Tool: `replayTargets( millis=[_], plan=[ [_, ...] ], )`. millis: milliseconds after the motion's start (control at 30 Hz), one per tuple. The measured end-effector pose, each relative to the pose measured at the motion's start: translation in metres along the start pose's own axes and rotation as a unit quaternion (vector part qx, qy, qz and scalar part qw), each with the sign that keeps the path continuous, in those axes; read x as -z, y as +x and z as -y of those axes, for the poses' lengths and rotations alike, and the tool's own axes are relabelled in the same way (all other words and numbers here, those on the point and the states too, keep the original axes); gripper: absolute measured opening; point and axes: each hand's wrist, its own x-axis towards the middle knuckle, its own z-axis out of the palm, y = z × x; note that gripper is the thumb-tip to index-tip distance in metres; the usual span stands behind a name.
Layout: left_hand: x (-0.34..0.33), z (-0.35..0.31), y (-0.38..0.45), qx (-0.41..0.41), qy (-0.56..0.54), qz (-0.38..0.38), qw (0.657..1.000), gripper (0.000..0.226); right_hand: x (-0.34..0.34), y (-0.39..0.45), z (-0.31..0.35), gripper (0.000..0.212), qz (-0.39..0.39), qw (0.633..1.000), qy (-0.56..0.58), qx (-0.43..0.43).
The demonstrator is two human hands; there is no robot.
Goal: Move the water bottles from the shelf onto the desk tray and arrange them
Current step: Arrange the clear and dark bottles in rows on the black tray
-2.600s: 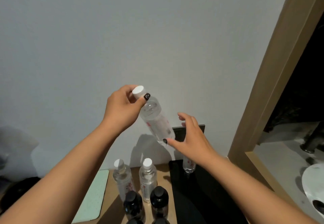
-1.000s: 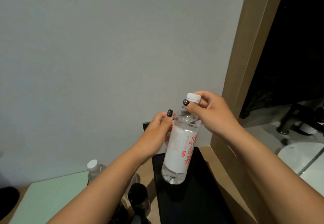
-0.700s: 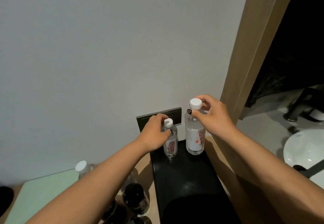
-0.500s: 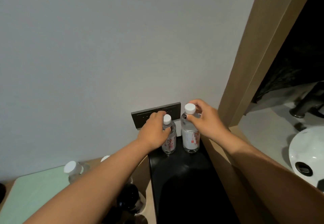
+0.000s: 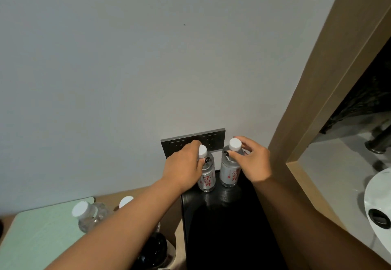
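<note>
Two clear water bottles with white caps and red lettering stand upright side by side at the far end of the black tray (image 5: 224, 227). My left hand (image 5: 184, 169) grips the left bottle (image 5: 207, 179) around its neck and shoulder. My right hand (image 5: 252, 161) holds the right bottle (image 5: 229, 173) just under its cap, thumb on the near side. Two more clear bottles, one (image 5: 87, 216) and another (image 5: 125, 202), stand to the left of the tray, partly hidden by my left forearm.
A dark-capped bottle (image 5: 154, 250) stands by the tray's left edge under my forearm. A pale green mat (image 5: 40, 240) lies at the lower left. A grey socket panel (image 5: 193, 140) sits on the wall behind the bottles. A wooden frame (image 5: 321, 75) borders the right.
My right hand brought the bottle down from mid-air and stood it on the tray beside the other one. My left hand moved onto the left bottle. Both hands stay on the bottles.
</note>
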Motion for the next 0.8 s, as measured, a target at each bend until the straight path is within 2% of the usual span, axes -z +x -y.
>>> replayTargets(
  millis=[300, 467, 533, 667, 800],
  plan=[
    [-0.002, -0.008, -0.005, 0.014, 0.001, -0.026, 1.0, 0.032, 0.001, -0.007, 0.001, 0.042, 0.013, 0.998, -0.008, -0.058],
    [0.001, -0.009, -0.007, 0.01, -0.009, -0.002, 1.0, 0.035, -0.006, -0.007, 0.002, 0.042, 0.003, 0.998, -0.024, -0.058],
    [0.003, -0.008, -0.008, 0.011, -0.019, 0.012, 1.0, 0.041, -0.006, -0.005, 0.005, 0.046, 0.008, 0.997, -0.047, -0.054],
    [0.012, -0.001, -0.017, 0.027, -0.053, 0.008, 0.998, 0.057, -0.003, -0.012, 0.019, 0.069, -0.01, 0.995, -0.094, -0.032],
    [0.031, 0.022, -0.039, 0.039, -0.109, -0.021, 0.993, 0.048, -0.003, -0.034, 0.047, 0.057, -0.057, 0.993, -0.092, 0.045]
  ],
)
